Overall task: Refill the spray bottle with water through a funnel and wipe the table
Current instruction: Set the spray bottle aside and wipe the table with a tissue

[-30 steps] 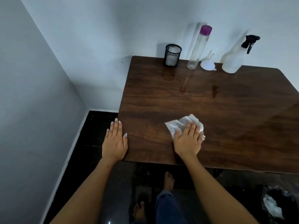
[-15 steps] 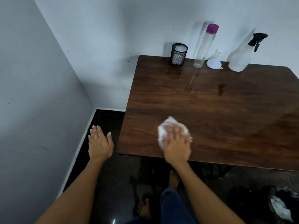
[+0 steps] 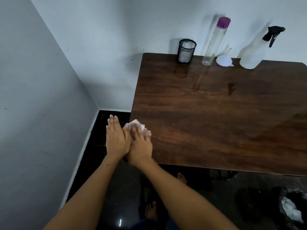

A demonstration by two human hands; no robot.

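both hands meet at the near left corner of the table (image 3: pixel 216 122), side by side and touching along their inner edges; the right hand (image 3: pixel 140 145) lies flat with straight, slightly blurred fingers pressing a crumpled white tissue (image 3: pixel 138 126) onto the wood right at the table's left edge, so the tissue is held down under the palm and fingers, not pinched; the left hand (image 3: pixel 116 138) is spread and relaxed with pale painted nails, holding nothing, hanging just off the table's left edge over the dark floor (image 3: pixel 103 171) with its thumb against the tissue; beyond them the dark brown wood-grain top carries a few small wet marks near its far side; along the far edge against the white wall (image 3: pixel 99 47) stand, from left to right, a black mesh cup (image 3: pixel 186 51) with something white inside, a tall clear bottle (image 3: pixel 214 41) with a purple cap, a small white funnel (image 3: pixel 224 59) resting mouth down with its spout up, and the translucent spray bottle (image 3: pixel 255 52) with its black trigger head fitted on top; no label or writing can be read on any of them; bare feet show on the floor below the table's near edge, and a dark bag (image 3: pixel 289 208) holding crumpled white paper sits at the lower right
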